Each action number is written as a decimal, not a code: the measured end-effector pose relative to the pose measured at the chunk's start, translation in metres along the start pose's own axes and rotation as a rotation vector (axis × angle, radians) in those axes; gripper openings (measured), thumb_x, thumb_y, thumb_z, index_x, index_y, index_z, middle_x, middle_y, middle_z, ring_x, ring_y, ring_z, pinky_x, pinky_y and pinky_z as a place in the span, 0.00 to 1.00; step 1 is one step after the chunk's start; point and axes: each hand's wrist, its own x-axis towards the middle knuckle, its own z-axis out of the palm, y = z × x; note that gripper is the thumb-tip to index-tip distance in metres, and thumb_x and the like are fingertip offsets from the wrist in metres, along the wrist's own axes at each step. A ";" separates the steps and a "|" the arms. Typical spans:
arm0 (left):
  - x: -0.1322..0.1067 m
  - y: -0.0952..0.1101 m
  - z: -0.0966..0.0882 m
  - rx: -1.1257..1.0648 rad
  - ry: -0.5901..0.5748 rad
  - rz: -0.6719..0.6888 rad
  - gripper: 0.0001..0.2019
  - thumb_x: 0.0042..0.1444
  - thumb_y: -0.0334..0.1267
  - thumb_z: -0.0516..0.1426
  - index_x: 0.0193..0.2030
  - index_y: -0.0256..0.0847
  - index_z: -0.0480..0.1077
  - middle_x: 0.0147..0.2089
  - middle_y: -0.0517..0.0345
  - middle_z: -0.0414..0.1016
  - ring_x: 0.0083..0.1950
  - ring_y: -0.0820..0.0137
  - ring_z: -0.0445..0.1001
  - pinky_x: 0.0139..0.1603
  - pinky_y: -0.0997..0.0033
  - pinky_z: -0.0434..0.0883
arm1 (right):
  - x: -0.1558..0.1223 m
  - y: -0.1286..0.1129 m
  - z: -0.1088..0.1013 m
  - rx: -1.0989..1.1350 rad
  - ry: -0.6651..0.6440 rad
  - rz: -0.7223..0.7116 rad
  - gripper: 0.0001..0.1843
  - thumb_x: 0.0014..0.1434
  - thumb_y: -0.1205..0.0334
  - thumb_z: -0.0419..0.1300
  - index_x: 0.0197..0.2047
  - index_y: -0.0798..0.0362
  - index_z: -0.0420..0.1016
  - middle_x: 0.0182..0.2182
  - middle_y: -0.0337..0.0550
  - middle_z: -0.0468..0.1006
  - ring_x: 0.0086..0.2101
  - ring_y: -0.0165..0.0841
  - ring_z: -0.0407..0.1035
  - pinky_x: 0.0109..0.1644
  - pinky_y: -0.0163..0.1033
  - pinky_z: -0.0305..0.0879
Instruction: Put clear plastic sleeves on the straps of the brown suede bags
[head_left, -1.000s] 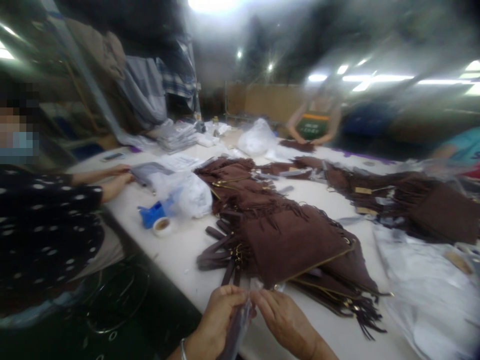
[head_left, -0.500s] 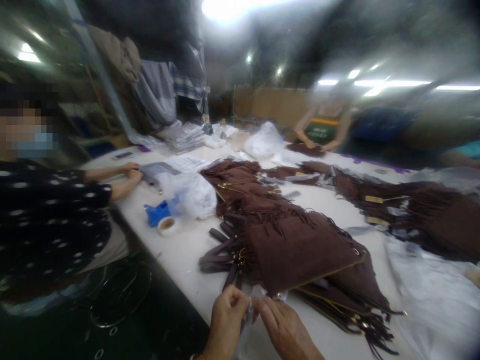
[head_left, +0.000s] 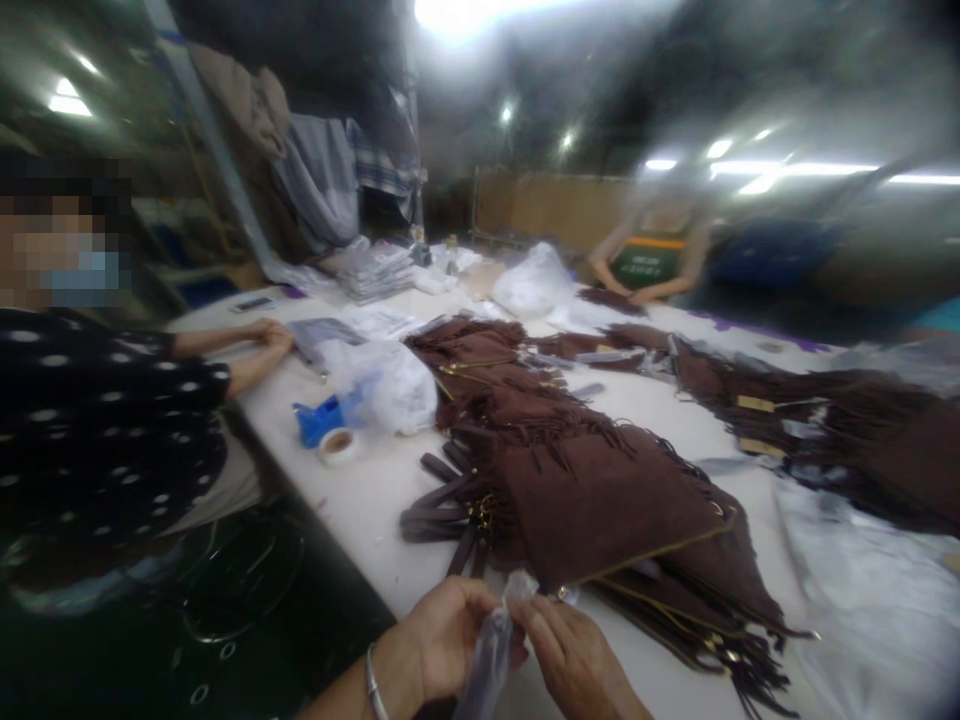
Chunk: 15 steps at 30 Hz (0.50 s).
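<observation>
At the bottom edge my left hand (head_left: pixel 442 640) and my right hand (head_left: pixel 574 660) meet over the table's near edge. Both pinch a small clear plastic bag (head_left: pixel 491 650) that hangs between them, with a dark strap inside it as far as I can tell. Just beyond my fingers lies a pile of brown suede fringed bags (head_left: pixel 600 500) with gold zips and loose brown straps (head_left: pixel 442 505) fanned out on its left.
A white table (head_left: pixel 360 500) runs away from me. On it are a blue tape dispenser (head_left: pixel 319 420), a tape roll (head_left: pixel 337 446), a white plastic bag (head_left: pixel 397 385), more brown bags (head_left: pixel 825 430) and clear sheets (head_left: pixel 870 600). A person in a dotted top (head_left: pixel 97 440) sits left; another person (head_left: pixel 649 255) stands far back.
My hands have shifted slightly left and the left wrist with its bangle has come into view. The plastic bag now hangs lower between my fingers. The view has drifted a little.
</observation>
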 end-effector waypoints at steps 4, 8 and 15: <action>0.005 -0.002 -0.008 -0.030 -0.162 -0.065 0.06 0.39 0.26 0.55 0.27 0.28 0.71 0.21 0.49 0.73 0.23 0.66 0.73 0.34 0.64 0.74 | -0.001 0.000 0.000 0.000 0.034 0.007 0.24 0.71 0.66 0.33 0.48 0.54 0.70 0.35 0.45 0.82 0.32 0.34 0.78 0.35 0.37 0.73; 0.011 -0.010 -0.018 -0.029 -0.263 -0.032 0.07 0.44 0.26 0.56 0.32 0.27 0.72 0.25 0.48 0.76 0.27 0.66 0.75 0.37 0.65 0.73 | -0.003 0.000 0.001 0.039 0.041 0.020 0.23 0.71 0.64 0.35 0.46 0.53 0.71 0.34 0.44 0.82 0.32 0.32 0.78 0.35 0.35 0.72; 0.025 -0.022 -0.031 -0.045 -0.237 -0.027 0.04 0.51 0.27 0.58 0.30 0.25 0.72 0.24 0.49 0.76 0.24 0.69 0.75 0.30 0.72 0.73 | -0.001 0.001 0.001 0.151 0.082 0.019 0.18 0.70 0.67 0.41 0.48 0.55 0.72 0.35 0.46 0.81 0.35 0.32 0.77 0.37 0.34 0.73</action>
